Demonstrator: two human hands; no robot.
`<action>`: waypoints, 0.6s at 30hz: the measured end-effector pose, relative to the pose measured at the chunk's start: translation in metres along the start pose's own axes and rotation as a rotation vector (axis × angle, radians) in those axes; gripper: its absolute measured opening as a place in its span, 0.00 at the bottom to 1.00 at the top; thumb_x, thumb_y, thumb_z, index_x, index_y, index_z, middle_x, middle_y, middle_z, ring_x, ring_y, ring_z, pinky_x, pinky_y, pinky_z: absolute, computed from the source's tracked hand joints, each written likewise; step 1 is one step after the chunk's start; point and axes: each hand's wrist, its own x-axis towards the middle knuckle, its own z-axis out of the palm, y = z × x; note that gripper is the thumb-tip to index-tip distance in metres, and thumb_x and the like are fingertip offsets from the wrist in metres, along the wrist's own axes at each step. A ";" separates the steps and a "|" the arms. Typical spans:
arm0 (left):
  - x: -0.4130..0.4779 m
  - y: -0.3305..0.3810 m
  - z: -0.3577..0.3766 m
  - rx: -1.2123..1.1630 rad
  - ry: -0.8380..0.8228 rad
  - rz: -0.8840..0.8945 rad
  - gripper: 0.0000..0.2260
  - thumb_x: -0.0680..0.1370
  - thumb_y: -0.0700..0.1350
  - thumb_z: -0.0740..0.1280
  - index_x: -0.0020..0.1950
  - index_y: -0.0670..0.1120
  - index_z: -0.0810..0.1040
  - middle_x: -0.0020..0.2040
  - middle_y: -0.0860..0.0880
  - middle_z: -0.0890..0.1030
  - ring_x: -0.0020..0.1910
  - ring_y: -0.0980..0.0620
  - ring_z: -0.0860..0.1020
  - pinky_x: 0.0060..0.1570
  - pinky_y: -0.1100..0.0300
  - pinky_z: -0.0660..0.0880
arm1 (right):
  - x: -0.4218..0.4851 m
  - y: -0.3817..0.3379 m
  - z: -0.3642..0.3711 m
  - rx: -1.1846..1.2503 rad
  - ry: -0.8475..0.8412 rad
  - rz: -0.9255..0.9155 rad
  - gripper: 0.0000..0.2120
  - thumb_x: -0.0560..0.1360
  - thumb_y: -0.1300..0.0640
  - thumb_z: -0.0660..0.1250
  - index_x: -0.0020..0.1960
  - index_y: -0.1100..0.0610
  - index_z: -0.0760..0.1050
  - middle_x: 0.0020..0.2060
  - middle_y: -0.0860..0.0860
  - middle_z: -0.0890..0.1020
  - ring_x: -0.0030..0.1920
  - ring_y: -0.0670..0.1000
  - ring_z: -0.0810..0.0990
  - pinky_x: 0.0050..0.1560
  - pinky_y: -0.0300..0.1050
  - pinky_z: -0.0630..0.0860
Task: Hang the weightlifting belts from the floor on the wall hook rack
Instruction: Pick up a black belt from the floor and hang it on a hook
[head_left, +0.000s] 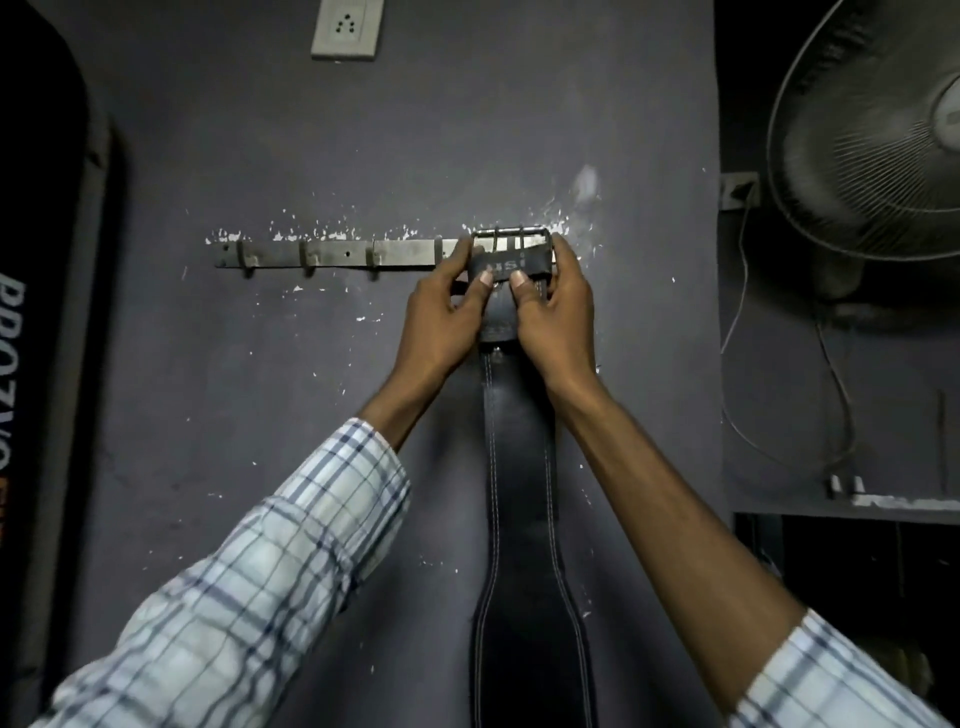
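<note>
Belt (522, 467) is looking like thick, stiff, weighty leather, hanging right of centre; both hands' fingers (485, 280) are pinching closed beside its steel buckle (511, 244), the best hold, at the hook rack (332, 254).

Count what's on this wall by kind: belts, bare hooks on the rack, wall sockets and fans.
Belts: 1, the black belt, held at its buckle by both hands
Bare hooks: 4, left along the hook rack
Wall sockets: 1
Fans: 1
Total: 7

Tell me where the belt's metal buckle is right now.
In the head view the buckle sits right of centre, at the right end of the hook rack, just above both hands, the left hand and right hand.
</note>
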 end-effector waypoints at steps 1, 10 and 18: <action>0.013 -0.002 0.004 0.034 -0.002 0.020 0.23 0.80 0.47 0.64 0.75 0.43 0.69 0.67 0.47 0.79 0.61 0.54 0.79 0.60 0.57 0.78 | 0.015 0.003 0.001 -0.027 0.012 -0.008 0.27 0.75 0.54 0.66 0.74 0.55 0.70 0.62 0.51 0.83 0.61 0.51 0.82 0.65 0.54 0.78; 0.012 -0.022 0.027 0.276 -0.086 -0.048 0.25 0.80 0.51 0.60 0.77 0.49 0.65 0.63 0.45 0.81 0.59 0.46 0.81 0.61 0.49 0.76 | 0.006 0.040 -0.007 -0.189 -0.101 0.058 0.34 0.79 0.48 0.65 0.82 0.48 0.56 0.70 0.51 0.79 0.67 0.55 0.79 0.68 0.54 0.76; -0.020 -0.031 0.017 0.273 -0.069 -0.116 0.24 0.76 0.45 0.64 0.73 0.56 0.70 0.54 0.45 0.79 0.50 0.47 0.80 0.56 0.51 0.77 | -0.025 0.034 -0.015 -0.310 -0.011 0.076 0.25 0.78 0.48 0.65 0.74 0.44 0.69 0.55 0.44 0.86 0.54 0.52 0.84 0.56 0.51 0.81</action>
